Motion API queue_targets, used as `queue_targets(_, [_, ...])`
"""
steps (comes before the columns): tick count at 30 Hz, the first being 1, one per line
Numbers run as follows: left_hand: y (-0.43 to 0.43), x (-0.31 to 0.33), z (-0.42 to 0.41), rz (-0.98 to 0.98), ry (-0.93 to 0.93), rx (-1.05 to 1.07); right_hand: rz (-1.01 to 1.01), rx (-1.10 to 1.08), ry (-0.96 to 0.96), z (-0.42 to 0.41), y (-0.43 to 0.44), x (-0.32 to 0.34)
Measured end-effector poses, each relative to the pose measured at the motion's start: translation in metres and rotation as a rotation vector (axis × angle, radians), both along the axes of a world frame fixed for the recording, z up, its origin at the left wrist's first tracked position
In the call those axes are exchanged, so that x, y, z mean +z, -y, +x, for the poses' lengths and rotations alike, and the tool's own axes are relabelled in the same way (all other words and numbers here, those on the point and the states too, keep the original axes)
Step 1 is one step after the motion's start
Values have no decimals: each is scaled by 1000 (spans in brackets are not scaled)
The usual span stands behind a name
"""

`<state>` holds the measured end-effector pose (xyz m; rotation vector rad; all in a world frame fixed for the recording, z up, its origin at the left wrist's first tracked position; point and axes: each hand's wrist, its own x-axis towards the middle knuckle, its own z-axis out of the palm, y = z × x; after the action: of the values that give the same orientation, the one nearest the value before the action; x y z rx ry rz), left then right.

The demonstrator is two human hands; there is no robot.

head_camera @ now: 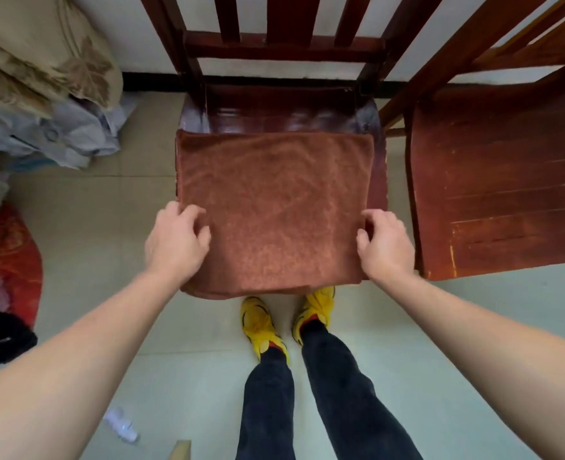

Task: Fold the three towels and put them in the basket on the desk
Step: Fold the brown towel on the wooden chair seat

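A brown towel [274, 207], folded into a flat rectangle, lies on the seat of a dark wooden chair [284, 107] and overhangs its front edge. My left hand [175, 240] sits at the towel's left edge, its curled fingers on the cloth. At the right edge my right hand [385, 245] has its fingers curled over the border of the towel. Whether either hand truly pinches the cloth is hard to tell. No basket, desk or other towel is in view.
A second wooden chair [497, 190] stands close on the right. Piled bedding and clothes [42, 94] lie at the left, with a red cloth [9, 260] below them. My feet in yellow shoes [261, 323] stand on the tiled floor. A plastic bottle [121, 424] lies on the floor.
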<state>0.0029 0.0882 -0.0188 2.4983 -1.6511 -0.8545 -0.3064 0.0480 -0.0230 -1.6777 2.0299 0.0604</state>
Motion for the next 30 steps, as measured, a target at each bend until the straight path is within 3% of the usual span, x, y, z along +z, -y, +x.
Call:
queue_targets(3, [48, -16, -8, -36, 27, -187, -27, 319, 81, 39, 35, -11])
queue_targets(7, [88, -41, -1, 72, 153, -247, 29, 644, -12, 42, 71, -42])
queue_targets(9, [94, -44, 2, 89, 194, -260, -41, 634, 4, 20, 90, -47])
queue_targets(12, [95, -41, 0, 115, 207, -261, -169, 377, 78, -5, 117, -42])
queue_targets(14, [93, -39, -4, 138, 207, -248, -185, 315, 59, -9, 135, -37])
queue_targets(25, [101, -34, -5, 185, 228, -240, 129, 514, -90, -9, 210, -10])
queue_targets(30, [81, -10, -48, -47, 165, -61, 212, 538, -152, -16, 214, -4])
